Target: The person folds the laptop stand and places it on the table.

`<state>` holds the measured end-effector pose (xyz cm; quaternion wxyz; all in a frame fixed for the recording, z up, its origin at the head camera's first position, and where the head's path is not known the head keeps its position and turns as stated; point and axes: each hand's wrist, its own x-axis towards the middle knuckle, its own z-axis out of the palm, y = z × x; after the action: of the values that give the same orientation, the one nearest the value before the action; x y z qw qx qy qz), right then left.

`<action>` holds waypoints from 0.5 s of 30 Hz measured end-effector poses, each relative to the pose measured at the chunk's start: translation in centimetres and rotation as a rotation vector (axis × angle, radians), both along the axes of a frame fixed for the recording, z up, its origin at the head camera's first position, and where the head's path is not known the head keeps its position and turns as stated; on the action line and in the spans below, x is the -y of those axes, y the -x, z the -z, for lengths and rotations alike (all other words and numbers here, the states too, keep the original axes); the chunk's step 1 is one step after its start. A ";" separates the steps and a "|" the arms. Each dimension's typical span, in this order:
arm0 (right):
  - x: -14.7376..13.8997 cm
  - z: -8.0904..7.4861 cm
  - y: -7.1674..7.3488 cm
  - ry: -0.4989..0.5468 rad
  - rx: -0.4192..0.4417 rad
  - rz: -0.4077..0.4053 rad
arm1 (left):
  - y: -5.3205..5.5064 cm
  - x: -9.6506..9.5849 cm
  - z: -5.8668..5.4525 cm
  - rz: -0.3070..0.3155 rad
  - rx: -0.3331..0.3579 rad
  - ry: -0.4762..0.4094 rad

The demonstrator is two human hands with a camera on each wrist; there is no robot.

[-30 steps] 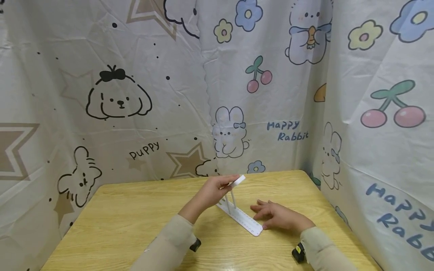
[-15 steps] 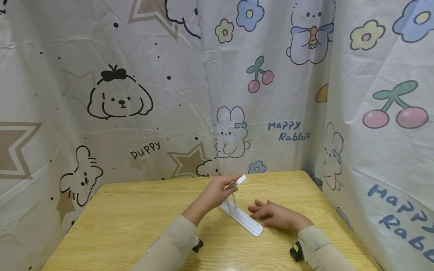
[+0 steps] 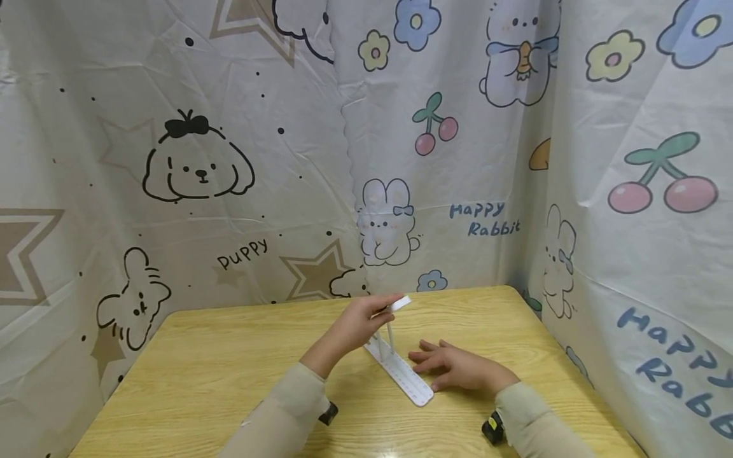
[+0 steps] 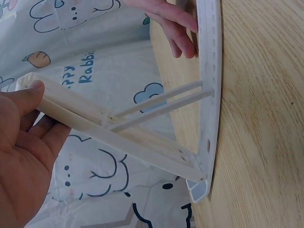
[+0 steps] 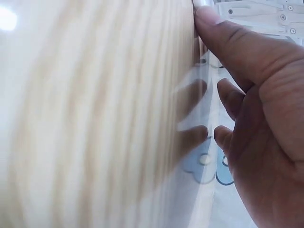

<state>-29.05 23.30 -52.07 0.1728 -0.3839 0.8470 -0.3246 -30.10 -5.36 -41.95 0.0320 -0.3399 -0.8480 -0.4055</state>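
A white folding stand stands on the table, its long slotted base lying flat and slanting toward the front right. From a hinge at the base's far end rises the tilted upper arm. Two thin struts run between arm and base. My left hand pinches the arm's raised end, thumb on top and fingers beneath. Low beside the base's near end is my right hand, fingers loosely extended and thumb right at the base's edge. In the right wrist view that thumb meets a white edge.
The yellow wood-grain table reaches back to a printed curtain, which also runs along the right side. Black wrist cameras sit at both sleeves.
The base's near end has swung a little left and toward me, and my right hand has moved left alongside it. My left hand keeps its hold on the raised arm.
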 end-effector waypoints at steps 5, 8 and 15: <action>0.8 0.1 -0.1 0.003 -0.011 -0.008 | 0.0 0.5 0.1 0.010 0.055 -0.028; 1.3 0.3 -0.1 -0.001 -0.035 -0.017 | 0.0 0.9 0.2 0.018 0.067 -0.049; 2.3 0.3 -0.6 -0.020 -0.089 -0.031 | -0.1 1.4 0.1 0.031 0.086 -0.076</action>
<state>-28.44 20.98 -52.36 0.1438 -0.4093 0.8510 -0.2959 -29.96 -6.73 -42.03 0.0022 -0.3339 -0.8272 -0.4519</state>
